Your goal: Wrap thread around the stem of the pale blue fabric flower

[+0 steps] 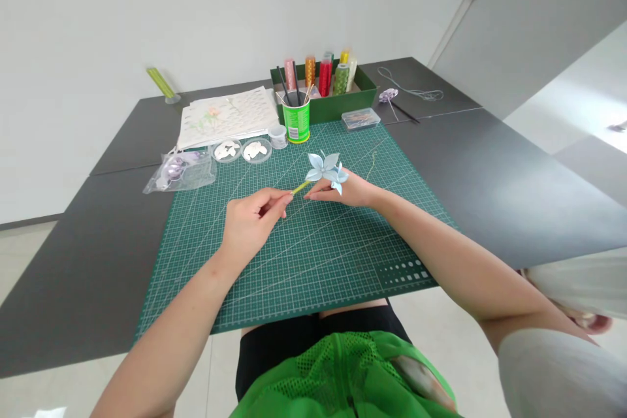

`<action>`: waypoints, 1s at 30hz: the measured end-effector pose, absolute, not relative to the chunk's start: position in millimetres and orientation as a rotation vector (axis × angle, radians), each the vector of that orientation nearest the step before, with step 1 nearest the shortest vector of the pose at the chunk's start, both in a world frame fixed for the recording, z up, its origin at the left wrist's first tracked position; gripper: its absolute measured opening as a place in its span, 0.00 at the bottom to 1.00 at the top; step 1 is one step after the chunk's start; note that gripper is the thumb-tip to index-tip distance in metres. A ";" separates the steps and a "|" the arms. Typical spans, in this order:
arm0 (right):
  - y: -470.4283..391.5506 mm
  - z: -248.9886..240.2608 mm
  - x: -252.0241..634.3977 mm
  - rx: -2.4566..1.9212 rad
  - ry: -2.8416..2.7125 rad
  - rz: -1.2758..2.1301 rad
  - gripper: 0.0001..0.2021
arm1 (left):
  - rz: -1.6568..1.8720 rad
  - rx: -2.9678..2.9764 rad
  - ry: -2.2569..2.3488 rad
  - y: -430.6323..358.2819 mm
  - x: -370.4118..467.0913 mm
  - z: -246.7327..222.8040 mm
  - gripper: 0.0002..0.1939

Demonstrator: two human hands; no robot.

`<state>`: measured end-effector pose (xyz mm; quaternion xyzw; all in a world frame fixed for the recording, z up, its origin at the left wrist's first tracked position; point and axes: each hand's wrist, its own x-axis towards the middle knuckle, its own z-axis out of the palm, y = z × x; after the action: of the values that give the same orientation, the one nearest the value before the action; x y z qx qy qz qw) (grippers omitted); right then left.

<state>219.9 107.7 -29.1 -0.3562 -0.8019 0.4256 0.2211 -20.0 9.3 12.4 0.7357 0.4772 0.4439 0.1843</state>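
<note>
Between the thumb and fingers of my left hand is the green stem of a pale blue artificial flower. The stem slants up to the right, and the petals spread over the cutting mat. A second, smaller blue blossom sits beside the first. My right hand is just behind the blossoms, partly hidden by them. Its thumb and fingertips are pinched together close to the stem; whatever lies between them is too small to make out.
Behind the mat stand a green can with sticks and a dark green box of thread spools. Two dishes of white pieces, paper sheets, a plastic bag and a clear case lie around. A purple flower rests farther right.
</note>
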 end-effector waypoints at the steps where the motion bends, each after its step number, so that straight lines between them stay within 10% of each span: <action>1: 107.0 -28.2 220.1 -0.980 -2.227 1.181 0.14 | 1.261 2.055 1.363 10.6 -20.6 11.6 0.06; 30: 77.1 16.6 219.0 -0.385 -2.281 1.751 0.13 | 1.061 1.926 1.541 26.7 -28.0 1.9 0.10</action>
<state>219.0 77.1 16.6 -0.1318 -0.7806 0.5991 0.1201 -28.0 26.7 1.9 0.6987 0.5591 0.3848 0.2260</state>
